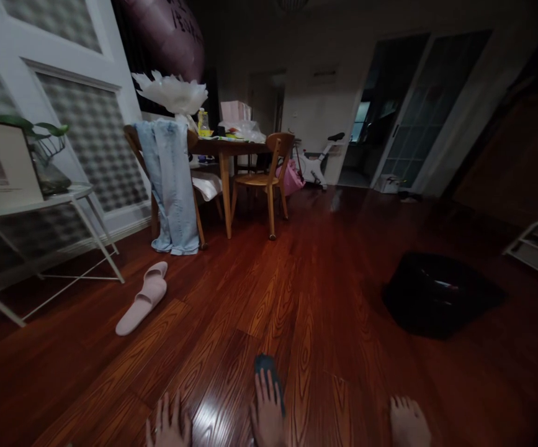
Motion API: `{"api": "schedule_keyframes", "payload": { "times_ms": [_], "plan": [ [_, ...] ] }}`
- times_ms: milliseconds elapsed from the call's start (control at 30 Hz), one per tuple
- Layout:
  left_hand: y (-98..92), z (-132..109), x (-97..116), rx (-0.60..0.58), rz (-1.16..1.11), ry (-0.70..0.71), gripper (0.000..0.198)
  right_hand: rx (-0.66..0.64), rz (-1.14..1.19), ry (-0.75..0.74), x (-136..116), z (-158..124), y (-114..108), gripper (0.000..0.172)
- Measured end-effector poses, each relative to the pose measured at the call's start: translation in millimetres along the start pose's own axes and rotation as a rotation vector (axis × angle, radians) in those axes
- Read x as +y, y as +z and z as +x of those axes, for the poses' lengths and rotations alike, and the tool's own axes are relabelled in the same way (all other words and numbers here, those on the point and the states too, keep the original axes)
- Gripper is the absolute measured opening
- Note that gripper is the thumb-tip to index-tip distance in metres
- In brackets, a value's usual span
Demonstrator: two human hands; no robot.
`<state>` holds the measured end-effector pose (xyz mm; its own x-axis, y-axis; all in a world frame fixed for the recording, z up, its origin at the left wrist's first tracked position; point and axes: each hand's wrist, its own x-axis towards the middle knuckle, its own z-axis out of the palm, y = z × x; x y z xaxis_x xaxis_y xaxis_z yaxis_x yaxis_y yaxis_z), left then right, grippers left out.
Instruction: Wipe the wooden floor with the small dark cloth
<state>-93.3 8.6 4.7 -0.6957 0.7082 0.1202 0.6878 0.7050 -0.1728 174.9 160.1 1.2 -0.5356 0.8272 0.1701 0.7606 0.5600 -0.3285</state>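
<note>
At the bottom of the head view, my left hand (169,425) rests on the glossy red-brown wooden floor (222,354) with its fingers spread. My right hand (269,413) lies flat, fingers stretched out, on top of a small dark blue-grey cloth (264,361). The cloth shows beyond the fingertips and along the hand's right side; the palm hides the rest. A bare foot (409,422) is planted on the floor to the right of this hand.
A pink slipper (142,301) lies ahead on the left, near a white-legged side table (80,192). Jeans (170,186) hang over a chair beside the wooden dining table (224,149). A black bin-like object (436,292) sits on the right. Farther back stands an exercise bike (318,164).
</note>
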Motion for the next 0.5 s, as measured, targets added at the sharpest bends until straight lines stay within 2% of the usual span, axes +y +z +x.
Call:
{"api": "schedule_keyframes", "payload": {
  "times_ms": [167,233,333,433,500],
  "plan": [
    [-7.0,-0.8,-0.1,-0.001,0.018,0.015,0.06,0.013,-0.001,0.051,-4.4,-19.9,-8.2,0.039],
    [-6.3,-0.4,0.5,0.007,0.014,-0.001,0.059,0.018,0.001,0.057,-10.0,-18.0,-9.8,0.05],
    [-2.5,0.2,1.1,0.016,-0.002,-0.004,0.058,-0.034,0.05,-0.046,-28.4,-7.5,-5.4,0.068],
    [1.8,0.0,0.9,0.038,-0.042,0.004,0.059,-0.106,0.107,-0.186,-46.8,6.5,-0.2,0.062],
    [3.7,-0.5,0.3,0.048,-0.071,-0.004,0.06,-0.143,0.129,-0.234,-47.2,18.2,-2.5,0.06]
  ]
}}
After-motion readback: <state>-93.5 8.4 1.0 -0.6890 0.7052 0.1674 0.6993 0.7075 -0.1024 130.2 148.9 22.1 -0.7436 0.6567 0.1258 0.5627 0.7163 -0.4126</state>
